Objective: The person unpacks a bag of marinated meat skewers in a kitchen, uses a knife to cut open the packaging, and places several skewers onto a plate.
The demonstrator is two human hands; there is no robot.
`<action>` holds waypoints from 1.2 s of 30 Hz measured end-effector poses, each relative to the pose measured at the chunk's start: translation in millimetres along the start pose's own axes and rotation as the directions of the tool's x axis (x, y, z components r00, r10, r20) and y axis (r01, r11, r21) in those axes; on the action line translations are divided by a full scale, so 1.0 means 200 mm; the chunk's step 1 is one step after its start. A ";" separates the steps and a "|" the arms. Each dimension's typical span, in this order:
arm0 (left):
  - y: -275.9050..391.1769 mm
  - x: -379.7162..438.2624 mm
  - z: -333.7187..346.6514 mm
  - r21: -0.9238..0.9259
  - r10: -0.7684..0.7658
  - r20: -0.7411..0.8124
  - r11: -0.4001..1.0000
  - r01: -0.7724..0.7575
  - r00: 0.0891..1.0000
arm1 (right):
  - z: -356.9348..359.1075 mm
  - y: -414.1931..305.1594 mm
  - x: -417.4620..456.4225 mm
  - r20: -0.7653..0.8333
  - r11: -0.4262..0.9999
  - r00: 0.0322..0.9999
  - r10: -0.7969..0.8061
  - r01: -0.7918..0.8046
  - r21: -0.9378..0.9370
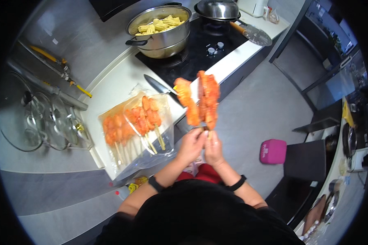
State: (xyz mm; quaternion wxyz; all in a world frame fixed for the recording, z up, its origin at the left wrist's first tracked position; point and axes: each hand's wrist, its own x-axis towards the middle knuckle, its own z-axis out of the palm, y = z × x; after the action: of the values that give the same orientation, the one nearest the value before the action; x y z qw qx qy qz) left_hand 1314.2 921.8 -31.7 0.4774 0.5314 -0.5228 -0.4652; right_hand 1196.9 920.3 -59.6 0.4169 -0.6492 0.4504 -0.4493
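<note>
Both my hands meet in front of me, beyond the counter's front edge, gripping the stick ends of several orange marinated meat skewers (208,98). My left hand (190,143) is closed round sticks below the left-hand meat. Close against it, my right hand (213,147) pinches the sticks of the right-hand ones. The meat points away from me, upward in the view; the fingers hide most of the sticks. On the counter to the left, more skewers (116,130) lie in a clear plastic bag (168,128). A kitchen knife (155,83) rests between bag and cooktop, its handle partly hidden behind the meat.
A steel pot (164,44) holding corn cobs (159,25) stands on the black cooktop (199,58). Behind it are a lidded pan (219,10) and a wire skimmer (257,35). Glass lids (30,119) hang at left. A magenta stool (273,151) stands on the floor at right.
</note>
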 end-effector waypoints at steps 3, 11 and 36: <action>-0.04 -0.03 0.18 0.027 0.183 0.225 0.981 -0.194 0.957 | -0.17 0.05 -0.15 -0.127 0.990 0.992 0.006 0.012 0.141; -0.02 -0.33 0.60 0.081 0.024 0.599 0.993 -0.090 0.800 | -0.44 0.10 -0.70 -0.440 0.974 0.887 0.137 -0.040 0.221; 0.18 -0.92 2.24 0.072 -0.076 0.946 0.997 0.025 0.316 | -1.82 0.05 -1.99 -0.950 0.933 0.210 0.230 -0.324 0.155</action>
State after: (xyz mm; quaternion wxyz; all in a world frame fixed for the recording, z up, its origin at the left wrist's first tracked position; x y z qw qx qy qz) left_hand 860.4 1096.3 -46.4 0.0558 0.1860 -0.6963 -0.6910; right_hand 770.8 1249.5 -60.8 0.1074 -0.1695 0.7343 -0.6484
